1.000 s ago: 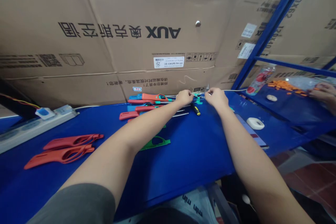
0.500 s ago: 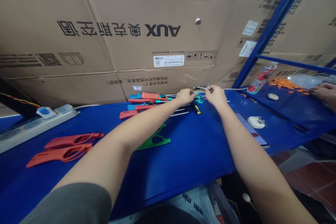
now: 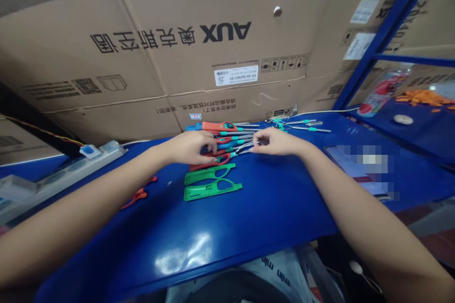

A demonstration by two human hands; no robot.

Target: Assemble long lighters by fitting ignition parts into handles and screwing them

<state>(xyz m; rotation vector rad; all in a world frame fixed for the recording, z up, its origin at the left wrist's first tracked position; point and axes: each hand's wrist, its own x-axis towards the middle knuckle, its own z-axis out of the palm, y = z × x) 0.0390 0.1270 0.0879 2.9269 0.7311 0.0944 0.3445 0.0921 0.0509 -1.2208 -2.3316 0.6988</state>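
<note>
My left hand [image 3: 194, 147] has its fingers curled down over the handle of a red long-necked lighter [image 3: 223, 158] in a row of lighters; its palm hides part of the row. An orange lighter [image 3: 215, 126] lies behind it, metal tube pointing right. My right hand [image 3: 275, 142] is closed in a pinch near the tube ends, with a small dark piece showing between the fingers that I cannot make out. Beyond it lies a pile of metal tubes [image 3: 302, 125] with turquoise parts and thin wires. Two green handle shells [image 3: 213, 191] lie in front of my left hand.
Red and orange shells [image 3: 137, 196] lie partly behind my left forearm. A power strip [image 3: 74, 170] runs along the left side. To the right are a phone [image 3: 355, 170], partly blurred, a bottle [image 3: 382, 92] and orange pieces [image 3: 423, 98]. Cardboard [image 3: 159, 71] stands behind the blue table.
Both hands have come away from the pile of tubes and wires. My left hand has moved left onto the lighters, my right hand to their tube ends. The view has shifted.
</note>
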